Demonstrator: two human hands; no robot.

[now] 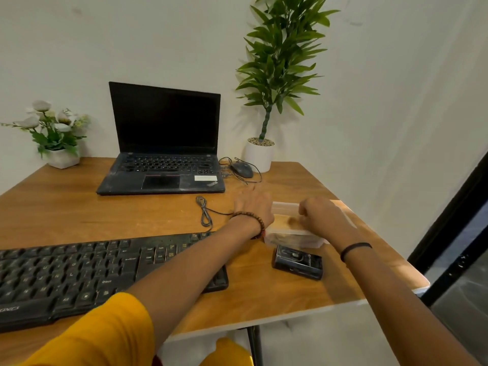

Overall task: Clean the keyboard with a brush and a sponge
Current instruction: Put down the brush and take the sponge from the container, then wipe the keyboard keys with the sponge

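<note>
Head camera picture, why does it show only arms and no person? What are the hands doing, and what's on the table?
The camera sits on the person's head and looks down, so you see only their own two arms. Both hands are at a clear plastic box on the wooden table. The left hand is against its side, and the right hand curls its fingers over its top. The picture is blurry there, so what is inside is unclear. Nearby lie a black keyboard, a small black case, an open laptop, a mouse and a coiled cable. A flower pot and a tall potted plant stand at the back.
</note>
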